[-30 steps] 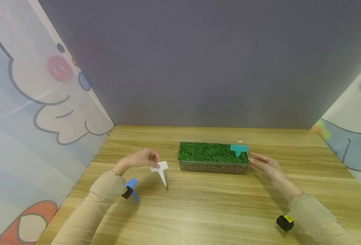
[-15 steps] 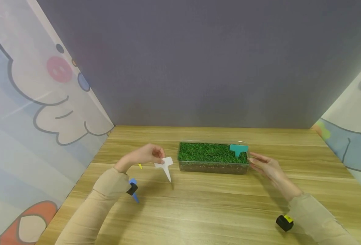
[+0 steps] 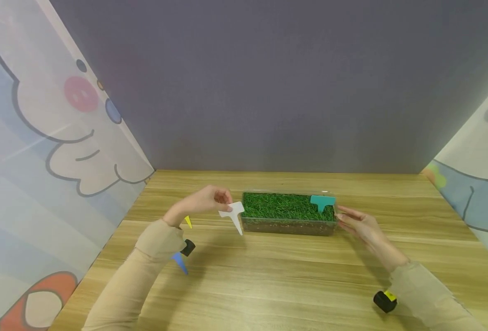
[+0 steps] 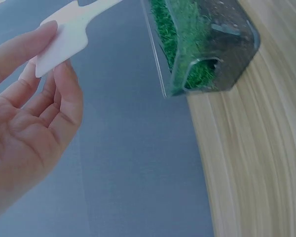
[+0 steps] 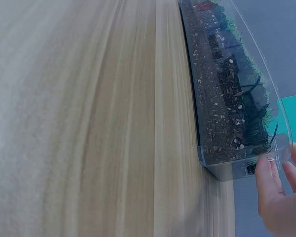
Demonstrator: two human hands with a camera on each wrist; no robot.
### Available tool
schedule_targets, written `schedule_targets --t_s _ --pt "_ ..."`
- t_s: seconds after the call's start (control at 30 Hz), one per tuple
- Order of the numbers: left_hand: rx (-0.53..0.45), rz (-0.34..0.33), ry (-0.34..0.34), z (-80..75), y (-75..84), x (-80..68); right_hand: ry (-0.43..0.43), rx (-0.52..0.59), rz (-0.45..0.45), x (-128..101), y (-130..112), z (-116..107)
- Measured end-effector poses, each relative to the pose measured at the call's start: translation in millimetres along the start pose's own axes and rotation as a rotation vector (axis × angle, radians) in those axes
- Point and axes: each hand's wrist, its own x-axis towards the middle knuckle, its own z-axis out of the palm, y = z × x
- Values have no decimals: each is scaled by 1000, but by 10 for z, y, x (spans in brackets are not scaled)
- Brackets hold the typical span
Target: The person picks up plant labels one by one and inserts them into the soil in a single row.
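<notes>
My left hand (image 3: 210, 198) pinches a white T-shaped plant label (image 3: 235, 209) by its broad head, stem hanging downward. In the left wrist view, thumb and fingertips grip the head of the label (image 4: 71, 37). The label is close beside the left end of a clear planter box (image 3: 289, 226), filled with dark soil under green grass. My right hand (image 3: 361, 227) holds the box's right end. In the right wrist view, its fingertips (image 5: 265, 170) lie at the end wall by the handle slot. A teal T-shaped label (image 3: 323, 201) stands in the grass at that end.
On the wooden table (image 3: 277, 280), a blue label (image 3: 180, 263) lies partly hidden below my left sleeve. A yellow label (image 3: 188, 222) shows behind the left wrist. A dark grey panel (image 3: 285, 92) rises at the back, with cartoon-printed cloths (image 3: 41, 184) at both sides.
My left hand has moved right and slightly away from me, bringing the white label to the box's left end. More of the yellow label now shows. The right hand has stayed put.
</notes>
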Motion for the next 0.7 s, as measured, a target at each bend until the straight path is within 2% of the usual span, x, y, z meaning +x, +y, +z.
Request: schedule_targets --t_s 0.27,0.57,0.7 --pt "-26 1 66 37 133 124 -24 50 -11 89 120 -99" --pt "-28 7 121 62 202 285 4 -21 9 -76 -89 78" --pt "-34 45 144 86 244 346 12 1 17 -5 3 5"
